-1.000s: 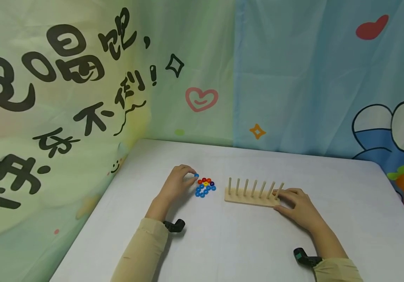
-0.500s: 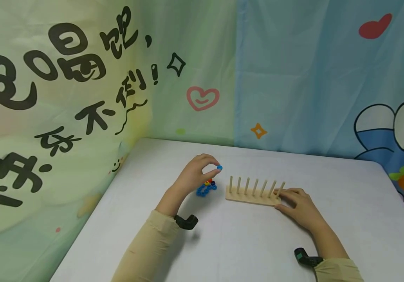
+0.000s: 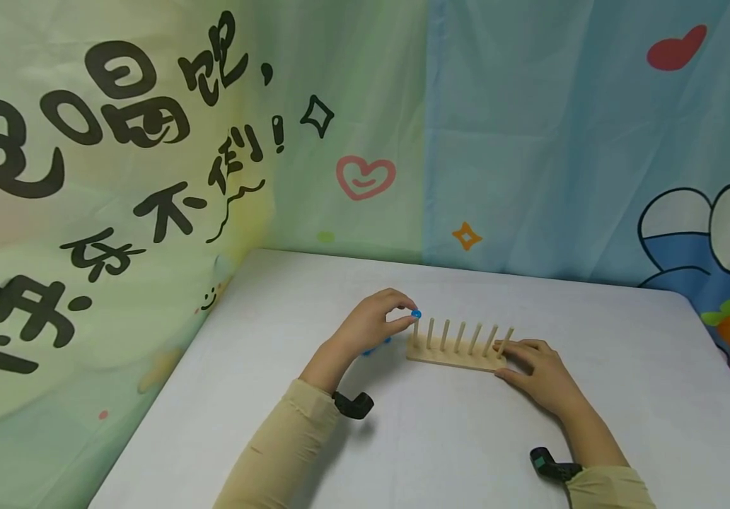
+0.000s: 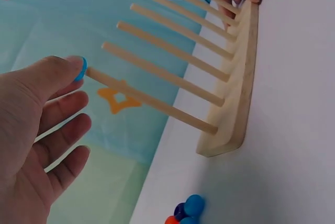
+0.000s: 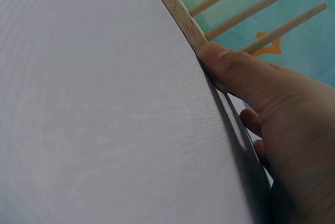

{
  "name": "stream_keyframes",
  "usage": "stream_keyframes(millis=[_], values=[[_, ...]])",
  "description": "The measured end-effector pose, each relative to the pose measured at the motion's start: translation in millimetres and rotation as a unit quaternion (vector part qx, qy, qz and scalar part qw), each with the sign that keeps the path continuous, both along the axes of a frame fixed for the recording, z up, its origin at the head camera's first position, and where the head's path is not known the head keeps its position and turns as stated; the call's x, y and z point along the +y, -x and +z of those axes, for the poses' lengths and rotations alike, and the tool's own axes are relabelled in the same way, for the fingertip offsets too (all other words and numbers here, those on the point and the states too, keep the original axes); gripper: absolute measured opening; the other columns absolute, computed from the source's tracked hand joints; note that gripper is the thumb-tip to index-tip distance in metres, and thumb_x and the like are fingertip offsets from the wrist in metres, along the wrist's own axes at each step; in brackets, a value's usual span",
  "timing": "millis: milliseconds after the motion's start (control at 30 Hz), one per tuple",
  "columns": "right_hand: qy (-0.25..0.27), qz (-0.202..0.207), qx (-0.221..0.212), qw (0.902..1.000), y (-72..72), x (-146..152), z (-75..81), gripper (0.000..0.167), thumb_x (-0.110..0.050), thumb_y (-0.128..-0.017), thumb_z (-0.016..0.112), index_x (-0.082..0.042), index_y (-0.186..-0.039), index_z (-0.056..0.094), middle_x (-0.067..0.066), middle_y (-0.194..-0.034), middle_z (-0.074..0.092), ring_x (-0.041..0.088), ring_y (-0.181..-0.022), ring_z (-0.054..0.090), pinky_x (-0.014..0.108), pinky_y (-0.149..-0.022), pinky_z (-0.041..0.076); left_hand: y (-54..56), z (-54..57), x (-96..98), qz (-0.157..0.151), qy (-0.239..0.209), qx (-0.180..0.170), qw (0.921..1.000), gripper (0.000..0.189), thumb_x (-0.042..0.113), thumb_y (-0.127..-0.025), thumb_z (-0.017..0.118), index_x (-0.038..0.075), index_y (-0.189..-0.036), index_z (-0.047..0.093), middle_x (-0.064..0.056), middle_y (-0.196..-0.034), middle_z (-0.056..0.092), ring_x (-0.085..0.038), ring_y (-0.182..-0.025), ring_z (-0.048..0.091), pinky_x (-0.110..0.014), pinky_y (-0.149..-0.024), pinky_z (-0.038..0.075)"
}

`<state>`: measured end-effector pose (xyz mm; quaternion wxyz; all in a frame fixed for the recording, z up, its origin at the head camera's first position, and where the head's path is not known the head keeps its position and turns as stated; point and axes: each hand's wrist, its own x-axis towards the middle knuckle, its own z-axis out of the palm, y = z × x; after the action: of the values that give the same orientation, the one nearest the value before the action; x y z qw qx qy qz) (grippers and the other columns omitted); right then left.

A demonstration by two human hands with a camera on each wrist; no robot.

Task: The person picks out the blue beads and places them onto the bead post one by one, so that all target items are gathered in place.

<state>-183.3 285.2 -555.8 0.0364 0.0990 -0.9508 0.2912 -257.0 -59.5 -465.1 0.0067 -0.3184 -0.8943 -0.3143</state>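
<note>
A blue bead [image 3: 416, 314] is pinched between thumb and forefinger of my left hand [image 3: 371, 324], right at the tip of the leftmost peg. In the left wrist view the bead [image 4: 80, 69] shows its edge beside that peg's end; whether the peg has entered it I cannot tell. The wooden peg rack [image 3: 454, 359] has a flat base and a row of several bare upright pegs. My right hand [image 3: 540, 375] grips the rack's right end, thumb on the near edge, as the right wrist view shows the thumb pressed against the base [image 5: 183, 17].
Loose blue beads [image 3: 368, 351] lie on the white table [image 3: 454, 438] left of the rack, mostly hidden behind my left hand. A dark blue bead [image 4: 180, 212] and a red one [image 4: 171, 220] lie among them. Printed curtains stand behind the table.
My left hand has lifted the blue bead off the pile and carried it right to the leftmost peg's tip. The right hand and the rack have stayed in place.
</note>
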Motion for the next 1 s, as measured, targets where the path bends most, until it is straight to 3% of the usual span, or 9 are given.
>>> stream_keyframes(millis=[133, 267, 467, 667, 867, 1000], values=[[0.002, 0.0, -0.006, 1.0, 0.6, 0, 1.4, 0.058, -0.046, -0.087, 0.073, -0.013, -0.133, 0.062, 0.023, -0.134, 0.052, 0.045, -0.127, 0.041, 0.068, -0.1, 0.032, -0.2, -4.1, 1.1, -0.005, 0.004, 0.002, 1.0, 0.026, 0.035, -0.097, 0.063, 0.02, -0.118, 0.067, 0.005, -0.119, 0.066, -0.012, -0.111, 0.061, -0.03, -0.095, 0.051], [0.002, 0.001, -0.003, 1.0, 0.5, -1, 1.6, 0.057, -0.045, -0.086, 0.073, -0.014, -0.132, 0.062, 0.023, -0.133, 0.052, 0.045, -0.127, 0.042, 0.068, -0.1, 0.033, -1.2, -11.9, 2.0, -0.005, -0.02, -0.011, 0.9997, 0.024, 0.032, -0.097, 0.064, 0.018, -0.116, 0.068, 0.003, -0.117, 0.067, -0.016, -0.108, 0.064, -0.027, -0.093, 0.052], [0.005, -0.003, -0.005, 1.0, -0.5, -1, 0.0, 0.058, -0.046, -0.086, 0.073, -0.014, -0.133, 0.062, 0.023, -0.134, 0.051, 0.045, -0.126, 0.041, 0.068, -0.099, 0.033, -5.4, -34.2, 4.9, 0.013, -0.065, -0.051, 0.9965, 0.023, 0.029, -0.097, 0.065, 0.015, -0.115, 0.068, 0.0, -0.12, 0.068, -0.016, -0.107, 0.067, -0.022, -0.094, 0.052], [0.004, -0.002, -0.011, 0.9999, -0.5, 0, -0.6, 0.059, -0.048, -0.087, 0.072, -0.014, -0.133, 0.061, 0.022, -0.135, 0.051, 0.045, -0.128, 0.04, 0.069, -0.1, 0.031, -10.5, -59.9, 7.8, 0.052, -0.103, -0.109, 0.9874, 0.026, 0.032, -0.096, 0.066, 0.017, -0.116, 0.068, 0.002, -0.122, 0.068, -0.014, -0.111, 0.066, -0.022, -0.095, 0.051], [-0.001, -0.003, -0.017, 0.9998, 0.2, 0, -1.5, 0.06, -0.049, -0.087, 0.071, -0.013, -0.134, 0.06, 0.023, -0.136, 0.05, 0.046, -0.129, 0.039, 0.069, -0.101, 0.031, -10.8, -81.1, 8.6, 0.063, -0.101, -0.084, 0.9894, 0.025, 0.031, -0.095, 0.068, 0.016, -0.114, 0.069, 0.002, -0.114, 0.069, -0.01, -0.104, 0.066, -0.021, -0.092, 0.052], [-0.002, -0.003, -0.01, 0.9999, 1.0, 0, -2.5, 0.059, -0.047, -0.087, 0.072, -0.013, -0.133, 0.061, 0.023, -0.135, 0.051, 0.045, -0.128, 0.04, 0.069, -0.1, 0.031, -8.7, -86.0, 7.4, 0.053, -0.08, -0.048, 0.9942, 0.024, 0.032, -0.095, 0.067, 0.018, -0.114, 0.069, 0.004, -0.113, 0.068, -0.008, -0.105, 0.065, -0.021, -0.092, 0.052]])
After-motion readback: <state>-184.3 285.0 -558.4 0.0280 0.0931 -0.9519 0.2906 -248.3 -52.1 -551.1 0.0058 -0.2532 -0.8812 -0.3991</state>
